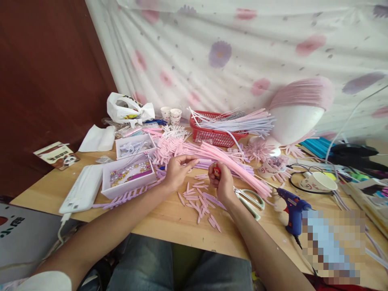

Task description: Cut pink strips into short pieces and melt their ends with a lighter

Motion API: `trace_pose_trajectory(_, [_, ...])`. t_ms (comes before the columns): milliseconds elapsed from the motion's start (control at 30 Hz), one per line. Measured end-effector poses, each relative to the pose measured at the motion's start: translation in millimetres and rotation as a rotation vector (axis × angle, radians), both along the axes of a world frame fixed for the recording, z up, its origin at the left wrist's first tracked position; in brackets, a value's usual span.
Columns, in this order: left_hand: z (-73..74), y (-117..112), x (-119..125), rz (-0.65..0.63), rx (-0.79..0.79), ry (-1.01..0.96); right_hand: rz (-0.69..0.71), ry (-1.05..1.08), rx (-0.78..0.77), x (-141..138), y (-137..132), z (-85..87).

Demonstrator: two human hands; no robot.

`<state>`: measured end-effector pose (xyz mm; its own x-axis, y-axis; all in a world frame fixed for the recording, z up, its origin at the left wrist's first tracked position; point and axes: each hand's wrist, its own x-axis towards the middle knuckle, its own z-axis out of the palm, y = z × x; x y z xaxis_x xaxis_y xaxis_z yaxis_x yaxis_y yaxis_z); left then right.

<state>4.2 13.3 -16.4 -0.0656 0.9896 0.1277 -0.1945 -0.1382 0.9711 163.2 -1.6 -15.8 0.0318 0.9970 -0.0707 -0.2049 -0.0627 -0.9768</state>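
My left hand [178, 170] is closed in a pinch, and a short pale pink-purple pipe cleaner [205, 162] appears to stick out from its fingertips toward the right hand. In my right hand [223, 182] the fingers are wrapped round a small red thing that looks like a lighter [216, 171]. The two hands are a short gap apart over the table. Below them lie several short folded pink pipe-cleaner pieces [197, 198]. Behind my right hand runs a bundle of long pink pipe cleaners [236, 165]. Scissors [250, 198] with pale handles rest just right of the right wrist.
A blue glue gun [292, 212] stands at the right with its cord. A red basket [212, 136] of pipe cleaners and a white head form [294, 121] are at the back. White boxes [129, 188] of beads and a white power bank [81, 188] lie at the left.
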Motion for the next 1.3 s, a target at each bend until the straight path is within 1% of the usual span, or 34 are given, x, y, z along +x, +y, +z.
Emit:
trace_pose_trajectory(67, [1.0,-0.9,0.5,-0.002,0.005,-0.001,0.038,-0.012,-0.033,-1.0,-1.0,-0.7])
trace_pose_trajectory(233, [1.3,-2.2,1.2,0.004,0.004,-0.008,0.058,0.01,-0.07,-1.4,-2.4,0.6])
trace_pose_trajectory(633, [-1.0,-0.1,-0.8,0.004,0.055,0.023,0.049,0.009,-0.048,-1.0,-1.9,-1.1])
trace_pose_trajectory(733, [-0.2,-0.4,-0.3,0.005,0.053,0.028,0.019,0.018,0.025,-1.5,-2.3,-1.2])
trace_pose_trajectory(833, [1.6,-1.5,0.4,0.008,0.042,0.023,-0.071,0.011,0.175,-1.3,-1.3,-0.6])
trace_pose_trajectory(900, [3.1,-2.5,0.5,0.007,0.03,0.027,-0.139,-0.02,0.248,-1.1,-0.3,0.2])
trace_pose_trajectory(967, [4.2,-3.4,0.4,0.001,0.022,0.034,-0.174,-0.065,0.278,-1.1,0.5,1.0])
trace_pose_trajectory(1167, [4.5,-4.2,0.9,-0.029,0.019,0.034,-0.201,-0.214,0.345,-0.9,0.4,-0.9])
trace_pose_trajectory(1300, [5.5,-4.7,0.9,-0.027,0.015,0.026,-0.228,-0.239,0.337,1.6,1.6,-5.6])
